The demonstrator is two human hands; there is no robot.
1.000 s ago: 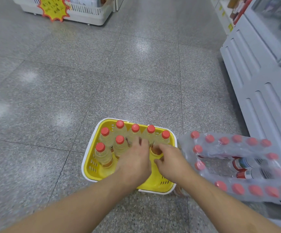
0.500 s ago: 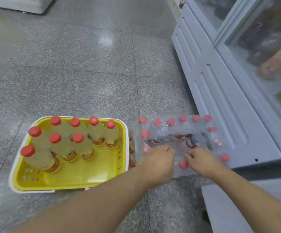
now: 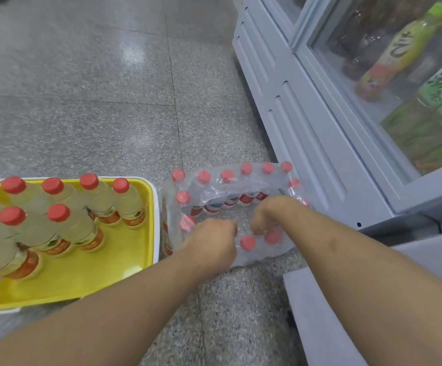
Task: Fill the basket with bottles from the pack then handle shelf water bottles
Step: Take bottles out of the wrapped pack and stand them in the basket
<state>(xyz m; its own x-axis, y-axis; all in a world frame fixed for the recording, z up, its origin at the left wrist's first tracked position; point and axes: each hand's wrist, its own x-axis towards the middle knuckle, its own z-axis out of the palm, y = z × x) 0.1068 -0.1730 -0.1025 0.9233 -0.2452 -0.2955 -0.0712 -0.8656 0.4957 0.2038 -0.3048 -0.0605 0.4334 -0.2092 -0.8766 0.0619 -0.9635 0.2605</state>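
A second ago both hands were down in the yellow basket (image 3: 151,223) among the bottles; now they have crossed to the shrink-wrapped pack (image 3: 230,188) just beside it on the floor (image 3: 109,101), and the view has swung right with them so that the glass-fronted cooler (image 3: 373,88) fills the right side. The left hand (image 3: 212,244) is curled at the pack's near edge, next to a red-capped bottle (image 3: 247,243) in the front row, and the right hand (image 3: 264,215) is bent down into the emptied middle of the pack with its fingers folded under. Both look closed on something, but whether that is a bottle neck or only the torn plastic wrap I cannot tell, since the fingertips are hidden. The basket holds several bottles (image 3: 120,196) standing upright at its far and left parts, with the near right corner of its yellow floor bare. The pack keeps bottles round its rim, so there is stock left to move. To my mind the shift means the last load has been set down and a fresh pair is being fetched; the filling looks about half done, and the cooler step has not begun. The loose wrap could snag a bottle as it comes up.
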